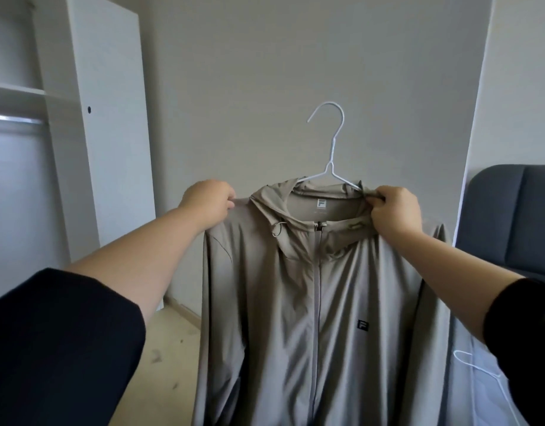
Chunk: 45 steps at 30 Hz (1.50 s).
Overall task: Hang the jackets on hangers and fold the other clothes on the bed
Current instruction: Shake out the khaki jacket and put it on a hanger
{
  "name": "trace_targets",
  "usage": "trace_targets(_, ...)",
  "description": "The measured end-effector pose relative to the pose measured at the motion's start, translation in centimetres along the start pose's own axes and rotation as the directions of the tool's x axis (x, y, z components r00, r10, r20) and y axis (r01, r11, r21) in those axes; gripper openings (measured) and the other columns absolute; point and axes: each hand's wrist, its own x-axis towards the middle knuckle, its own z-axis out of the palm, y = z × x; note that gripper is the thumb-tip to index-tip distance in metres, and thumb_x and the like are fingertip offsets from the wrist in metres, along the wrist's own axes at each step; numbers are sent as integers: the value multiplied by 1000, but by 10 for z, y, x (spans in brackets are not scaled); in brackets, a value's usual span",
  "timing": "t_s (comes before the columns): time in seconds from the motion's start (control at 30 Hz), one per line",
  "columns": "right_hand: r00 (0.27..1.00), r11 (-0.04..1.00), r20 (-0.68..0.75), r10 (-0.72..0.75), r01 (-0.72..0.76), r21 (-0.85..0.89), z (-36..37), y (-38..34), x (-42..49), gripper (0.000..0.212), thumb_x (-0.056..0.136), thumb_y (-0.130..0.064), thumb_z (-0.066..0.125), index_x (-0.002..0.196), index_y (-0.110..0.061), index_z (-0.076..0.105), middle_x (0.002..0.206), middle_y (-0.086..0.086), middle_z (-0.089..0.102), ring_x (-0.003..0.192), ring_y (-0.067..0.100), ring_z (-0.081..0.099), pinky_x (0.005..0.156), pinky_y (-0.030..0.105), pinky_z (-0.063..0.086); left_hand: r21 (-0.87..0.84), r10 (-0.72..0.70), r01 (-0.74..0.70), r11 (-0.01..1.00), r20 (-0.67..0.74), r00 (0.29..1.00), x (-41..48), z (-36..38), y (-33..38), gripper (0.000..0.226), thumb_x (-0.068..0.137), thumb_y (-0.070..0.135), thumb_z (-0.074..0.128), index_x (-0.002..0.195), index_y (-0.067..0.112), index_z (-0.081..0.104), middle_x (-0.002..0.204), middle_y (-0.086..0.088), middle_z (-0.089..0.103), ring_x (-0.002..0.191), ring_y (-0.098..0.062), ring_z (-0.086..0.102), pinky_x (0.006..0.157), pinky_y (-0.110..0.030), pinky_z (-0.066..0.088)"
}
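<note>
A beige zip-up hooded jacket (311, 302) hangs in front of me on a white wire hanger (329, 139), whose hook sticks up above the collar. My left hand (208, 204) grips the jacket's left shoulder. My right hand (394, 210) pinches the fabric at the right side of the collar, by the hanger's arm. The zip is closed and a small dark logo sits on the chest. The jacket's lower part runs out of view.
An open white wardrobe (105, 118) with a shelf and a metal rail (15, 118) stands at the left. A grey-blue padded headboard (511, 216) is at the right. Another white hanger (477, 367) lies on a pale surface at the lower right. Beige floor shows below.
</note>
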Motion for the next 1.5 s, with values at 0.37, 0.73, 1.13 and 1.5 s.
trace_targets(0.37, 999, 999, -23, -24, 24, -28, -3, 6, -3, 21, 87, -7, 57, 67, -9, 53, 70, 15, 54, 78, 37, 55, 60, 32, 30, -183, -94, 114, 977, 112, 989, 5, -1, 42, 52, 92, 57, 40, 73, 14, 62, 83, -9, 61, 89, -29, 57, 72, -33, 41)
trace_targets(0.73, 989, 986, 16, -150, 150, -71, 4, 11, -24, 14, 88, -8, 58, 76, -1, 62, 82, 18, 64, 82, 39, 56, 63, 36, 35, -667, -172, 584, 462, 579, 797, 9, -3, 61, 25, 98, 14, 51, 73, 14, 52, 54, 2, 62, 62, -9, 55, 62, -22, 46)
trace_targets(1.13, 979, 973, 41, -201, 204, -109, 13, 8, -38, 18, 87, -12, 61, 72, -2, 60, 80, 15, 63, 81, 37, 55, 61, 36, 30, -567, -176, 356, 743, 348, 921, 8, -2, 65, 18, 86, 8, 58, 68, 11, 55, 60, -3, 61, 54, -14, 60, 52, -21, 46)
trace_targets(1.5, 996, 997, 71, -51, 54, -48, 7, 21, -31, 22, 86, -11, 63, 65, -9, 55, 68, 12, 56, 76, 37, 55, 59, 33, 31, -581, 119, 177, 795, 435, 893, -12, 27, 49, 33, 96, 42, 52, 73, 20, 62, 56, 9, 50, 49, -7, 41, 44, -19, 27)
